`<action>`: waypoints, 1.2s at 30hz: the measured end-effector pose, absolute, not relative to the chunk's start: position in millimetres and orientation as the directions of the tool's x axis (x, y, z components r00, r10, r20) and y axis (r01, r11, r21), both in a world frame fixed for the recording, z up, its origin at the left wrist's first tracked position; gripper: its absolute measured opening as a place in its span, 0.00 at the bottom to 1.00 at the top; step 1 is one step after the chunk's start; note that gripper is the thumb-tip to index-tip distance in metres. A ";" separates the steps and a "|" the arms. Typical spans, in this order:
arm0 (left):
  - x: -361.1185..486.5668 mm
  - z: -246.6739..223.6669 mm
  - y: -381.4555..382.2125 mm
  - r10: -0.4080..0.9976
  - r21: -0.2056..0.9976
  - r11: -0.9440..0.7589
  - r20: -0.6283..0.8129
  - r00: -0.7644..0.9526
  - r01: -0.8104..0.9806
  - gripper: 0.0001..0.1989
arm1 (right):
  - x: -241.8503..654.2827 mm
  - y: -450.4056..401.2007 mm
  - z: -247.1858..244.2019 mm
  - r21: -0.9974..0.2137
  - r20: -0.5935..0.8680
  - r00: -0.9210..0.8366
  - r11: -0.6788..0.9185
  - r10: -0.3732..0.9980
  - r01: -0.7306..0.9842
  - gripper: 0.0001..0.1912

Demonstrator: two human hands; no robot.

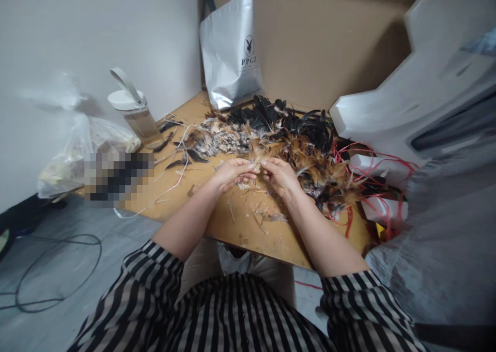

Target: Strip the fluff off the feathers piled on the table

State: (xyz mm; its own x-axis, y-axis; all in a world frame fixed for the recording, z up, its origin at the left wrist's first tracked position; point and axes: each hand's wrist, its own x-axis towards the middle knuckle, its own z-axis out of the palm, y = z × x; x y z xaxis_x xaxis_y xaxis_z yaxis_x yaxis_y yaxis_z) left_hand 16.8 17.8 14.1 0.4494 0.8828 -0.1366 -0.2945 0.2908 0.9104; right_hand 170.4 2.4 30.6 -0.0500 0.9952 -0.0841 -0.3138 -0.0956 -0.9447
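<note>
Both my hands meet over the middle of the wooden table [220, 207], fingertips almost touching. My left hand [235, 174] is closed in a pinch on a small tan feather [256, 161]. From the other side, my right hand [279, 174] pinches at the same feather, closed as well. Just beyond the fingers lies a broad heap of feathers: glossy black feathers [267, 113] at the back, brown feathers [325, 173] to the right, pale fluffy feathers [220, 140] to the left. Loose bits of quill and fluff are scattered under my hands.
A silver bag [228, 52] stands at the back against the cardboard. On the left are a lidded bottle [141, 122] and a clear plastic bag [73, 140]. Red string [368, 161] tangles around white foam pieces [391, 212] at right. A black cable [58, 243] loops on the floor.
</note>
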 end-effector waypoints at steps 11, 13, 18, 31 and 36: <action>18.4 17.7 14.5 0.877 0.934 0.278 -0.152 0.455 -0.226 0.11 | 163.6 1.8 26.7 -0.969 -0.001 0.012 0.002 1.000 -0.248 0.15; 19.3 16.8 14.4 0.879 0.941 0.262 -0.141 0.455 -0.214 0.12 | 162.7 1.7 26.6 -0.968 0.003 0.020 0.008 1.000 -0.250 0.14; 19.2 15.3 15.5 0.900 0.963 0.187 -0.088 0.427 -0.195 0.12 | 162.4 3.9 26.0 -0.969 -0.011 0.039 -0.001 0.999 -0.248 0.14; -0.2 22.2 33.0 0.985 0.817 0.159 -0.091 0.149 -0.554 0.06 | 170.7 -5.2 21.8 -0.666 0.240 -0.379 0.436 0.894 0.606 0.06; 2.3 19.4 30.7 0.973 0.838 0.186 -0.083 0.218 -0.514 0.06 | 162.2 -4.0 17.3 -0.381 0.225 -0.444 0.497 0.868 0.780 0.07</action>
